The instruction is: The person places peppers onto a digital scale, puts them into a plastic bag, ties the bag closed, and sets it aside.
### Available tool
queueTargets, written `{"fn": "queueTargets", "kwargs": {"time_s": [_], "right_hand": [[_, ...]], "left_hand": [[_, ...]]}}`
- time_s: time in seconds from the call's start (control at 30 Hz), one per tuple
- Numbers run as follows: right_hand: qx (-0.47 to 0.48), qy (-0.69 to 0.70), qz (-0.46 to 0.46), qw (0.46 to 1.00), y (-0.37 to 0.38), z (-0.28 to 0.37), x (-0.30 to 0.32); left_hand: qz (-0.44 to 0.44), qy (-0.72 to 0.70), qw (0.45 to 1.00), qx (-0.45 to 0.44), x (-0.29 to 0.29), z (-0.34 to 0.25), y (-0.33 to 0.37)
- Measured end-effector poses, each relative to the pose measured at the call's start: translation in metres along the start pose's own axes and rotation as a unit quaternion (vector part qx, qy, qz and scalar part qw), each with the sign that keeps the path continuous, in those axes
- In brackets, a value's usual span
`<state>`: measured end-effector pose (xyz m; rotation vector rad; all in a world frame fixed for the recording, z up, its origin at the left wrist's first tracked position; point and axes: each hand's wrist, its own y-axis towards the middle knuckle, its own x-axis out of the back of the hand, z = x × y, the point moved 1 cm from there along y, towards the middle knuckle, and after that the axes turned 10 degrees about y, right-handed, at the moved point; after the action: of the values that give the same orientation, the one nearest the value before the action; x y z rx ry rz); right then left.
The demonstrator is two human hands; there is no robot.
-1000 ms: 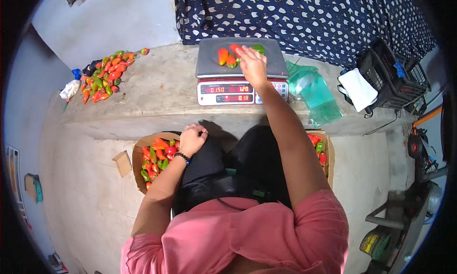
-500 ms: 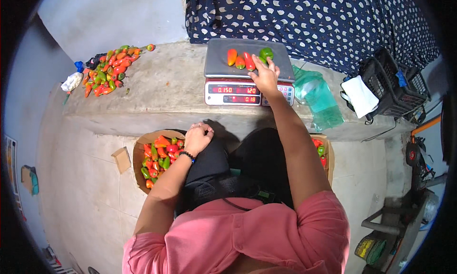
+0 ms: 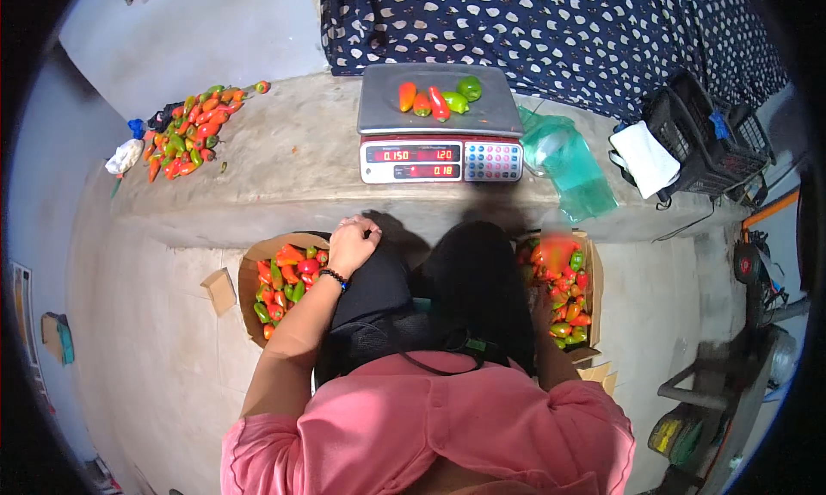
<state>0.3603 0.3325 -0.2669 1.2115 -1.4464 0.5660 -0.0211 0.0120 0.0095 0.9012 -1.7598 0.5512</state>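
Right hand [image 3: 557, 249] is a blur over the cardboard box [image 3: 597, 288] at right of frame; can't tell how open its fingers are or whether they hold anything. Left hand [image 3: 352, 244] rests on the knee, fingers bent, no object visible, opening unclear. Peppers [image 3: 571, 309] fill that box; five more lie on the scale [image 3: 379, 112], upper centre. Likely light, firm, slick-skinned, bruisable; best held round the thick middle, gently.
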Motion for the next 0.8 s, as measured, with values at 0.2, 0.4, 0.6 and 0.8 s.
{"fn": "queueTargets", "kwargs": {"time_s": [0.2, 0.4, 0.6, 0.8], "right_hand": [[-0.171, 0.184, 0.148, 0.957, -0.054, 0.006, -0.073], [-0.405, 0.267, 0.059, 0.872, 0.115, -0.033, 0.128], [-0.114, 0.544, 0.014, 0.831, 0.224, 0.039, 0.238], [0.138, 0.703, 0.097, 0.691, 0.234, 0.109, 0.343]], "left_hand": [[-0.021, -0.003, 1.000, -0.004, -0.008, 0.009, -0.004], [-0.026, 0.015, 1.000, -0.010, -0.008, 0.007, -0.003], [-0.012, -0.137, 0.980, -0.142, -0.001, -0.047, -0.006], [0.124, -0.263, 0.915, -0.281, 0.016, -0.090, -0.015]]}}
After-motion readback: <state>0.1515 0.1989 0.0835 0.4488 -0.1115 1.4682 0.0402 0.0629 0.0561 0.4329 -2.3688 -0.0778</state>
